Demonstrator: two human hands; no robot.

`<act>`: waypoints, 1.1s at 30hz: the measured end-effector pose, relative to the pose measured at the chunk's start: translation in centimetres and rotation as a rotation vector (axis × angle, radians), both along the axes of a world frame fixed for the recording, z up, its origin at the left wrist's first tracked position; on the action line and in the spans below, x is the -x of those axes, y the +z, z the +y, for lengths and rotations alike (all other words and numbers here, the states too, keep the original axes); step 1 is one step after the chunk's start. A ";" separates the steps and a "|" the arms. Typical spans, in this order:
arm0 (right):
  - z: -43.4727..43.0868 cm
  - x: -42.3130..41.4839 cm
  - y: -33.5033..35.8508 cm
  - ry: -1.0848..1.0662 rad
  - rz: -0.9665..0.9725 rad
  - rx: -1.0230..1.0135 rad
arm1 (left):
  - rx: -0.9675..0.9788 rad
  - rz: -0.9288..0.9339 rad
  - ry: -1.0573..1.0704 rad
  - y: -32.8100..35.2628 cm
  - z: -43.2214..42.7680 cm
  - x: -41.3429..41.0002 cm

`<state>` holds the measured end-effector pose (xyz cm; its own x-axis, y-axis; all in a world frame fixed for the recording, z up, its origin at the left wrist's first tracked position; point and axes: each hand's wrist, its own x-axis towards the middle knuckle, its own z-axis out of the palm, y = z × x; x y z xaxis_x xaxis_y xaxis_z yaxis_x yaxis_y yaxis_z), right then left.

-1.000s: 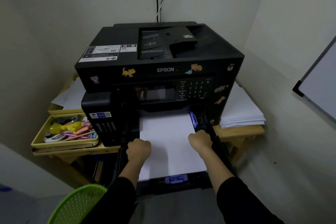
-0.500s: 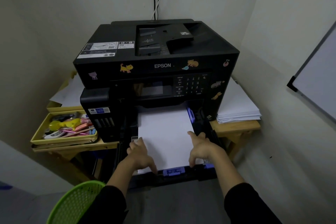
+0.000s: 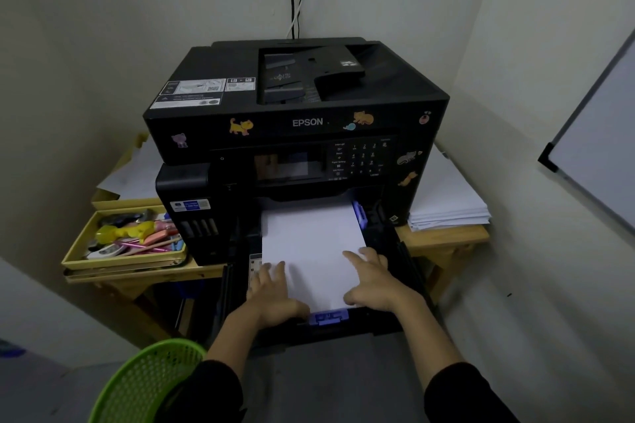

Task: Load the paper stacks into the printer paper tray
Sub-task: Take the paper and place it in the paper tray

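1. White paper stack [image 3: 311, 244] lies flat in the printer's [image 3: 295, 134] pulled-out paper tray [image 3: 388, 244], which juts past the worktop's [image 3: 446, 239] front edge.
2. Left hand [image 3: 271, 292] and right hand [image 3: 371, 280], fingers spread flat, gripping nothing, press its near corners, apparently squaring it against the purple guide [image 3: 328, 317].
3. A second ago both hands were fists; now they lie open.

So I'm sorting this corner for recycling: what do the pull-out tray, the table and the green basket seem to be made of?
The paper tray looks like matte black plastic, with lilac plastic guides. The table appears to be pale unfinished wood, its grain faintly visible. The green basket looks like moulded plastic, glossy with a perforated mesh wall.
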<state>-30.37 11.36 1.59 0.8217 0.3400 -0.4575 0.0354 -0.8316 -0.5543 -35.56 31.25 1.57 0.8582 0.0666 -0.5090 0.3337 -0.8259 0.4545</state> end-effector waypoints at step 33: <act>5.4 -5.9 -0.9 0.076 -0.379 0.446 | -0.513 -0.162 -0.037 -1.2 -1.0 -7.2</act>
